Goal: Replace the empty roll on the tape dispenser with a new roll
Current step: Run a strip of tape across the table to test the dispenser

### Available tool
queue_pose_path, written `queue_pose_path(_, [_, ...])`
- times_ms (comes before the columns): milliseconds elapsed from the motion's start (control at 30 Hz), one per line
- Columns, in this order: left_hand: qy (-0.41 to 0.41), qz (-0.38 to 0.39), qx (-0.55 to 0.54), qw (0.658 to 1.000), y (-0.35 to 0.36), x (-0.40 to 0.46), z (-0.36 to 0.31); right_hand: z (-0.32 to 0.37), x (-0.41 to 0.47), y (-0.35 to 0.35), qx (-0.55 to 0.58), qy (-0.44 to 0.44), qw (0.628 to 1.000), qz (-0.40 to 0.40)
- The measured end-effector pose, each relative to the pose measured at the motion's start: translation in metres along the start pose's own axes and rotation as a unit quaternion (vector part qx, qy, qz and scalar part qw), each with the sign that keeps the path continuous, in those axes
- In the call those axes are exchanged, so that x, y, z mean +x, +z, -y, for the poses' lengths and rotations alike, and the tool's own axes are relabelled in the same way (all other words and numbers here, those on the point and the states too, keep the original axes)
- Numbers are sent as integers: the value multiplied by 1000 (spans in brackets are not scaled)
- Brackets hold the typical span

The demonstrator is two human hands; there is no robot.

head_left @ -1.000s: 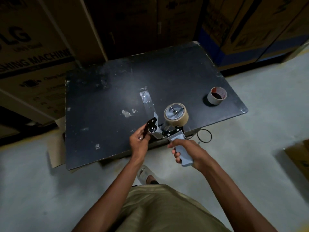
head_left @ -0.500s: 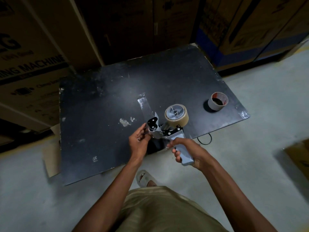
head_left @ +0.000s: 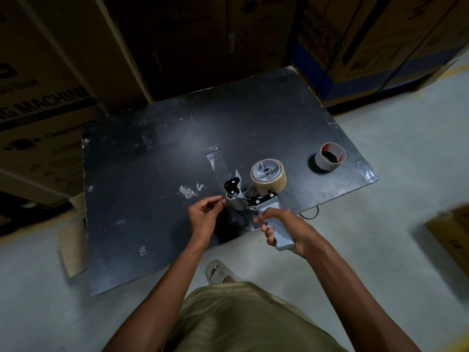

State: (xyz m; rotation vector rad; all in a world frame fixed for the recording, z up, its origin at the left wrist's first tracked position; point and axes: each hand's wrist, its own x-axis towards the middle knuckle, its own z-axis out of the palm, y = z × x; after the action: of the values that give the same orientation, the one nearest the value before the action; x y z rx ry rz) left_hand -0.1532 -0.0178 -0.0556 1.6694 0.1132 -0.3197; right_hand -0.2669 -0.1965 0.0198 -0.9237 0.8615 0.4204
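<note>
**New roll on the dispenser, empty core set aside**

Head view: a scuffed black tabletop (head_left: 157, 174) fills the middle of the frame, standing on a pale concrete floor (head_left: 406, 262), with stacked cardboard cartons (head_left: 45, 80) across the top.

Just right of centre, the grey tape dispenser (head_left: 264, 199) is held over the table's near edge. A full tan tape roll (head_left: 269, 175) sits on its hub. The right hand (head_left: 291, 231) grips the dispenser's grey handle, fingers curled round it. The left hand (head_left: 204, 215) is just left of the dispenser's front roller, thumb and forefinger brought together at their tips beside it; whether they pinch a tape end cannot be told.

At right of the tabletop, well apart from the dispenser, stands the empty core (head_left: 330, 160), open end up. A strip of clear tape (head_left: 215, 161) lies stuck on the surface beyond the dispenser.
</note>
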Motion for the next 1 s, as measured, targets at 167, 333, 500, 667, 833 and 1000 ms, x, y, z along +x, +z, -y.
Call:
queue_pose_path(167, [-4, -9, -8, 1000, 4, 4, 1, -2, 0, 6, 5, 3, 1000, -1])
queue_pose_path(333, [27, -5, 14, 1000, 6, 4, 2, 0, -3, 11, 14, 4, 1000, -4])
queue_pose_path(500, [73, 13, 56, 996, 8, 3, 1, 0, -4, 11, 14, 7, 1000, -9])
queue_pose_path(667, [103, 13, 87, 991, 13, 4, -1, -1, -3, 16, 22, 2, 1000, -16])
queue_pose_path(833, [119, 62, 90, 987, 15, 2, 3, 1, 0, 21, 50, -1, 999, -17])
queue_pose_path(1000, [52, 91, 40, 994, 26, 0, 10, 8, 4, 29, 70, -5, 997, -26])
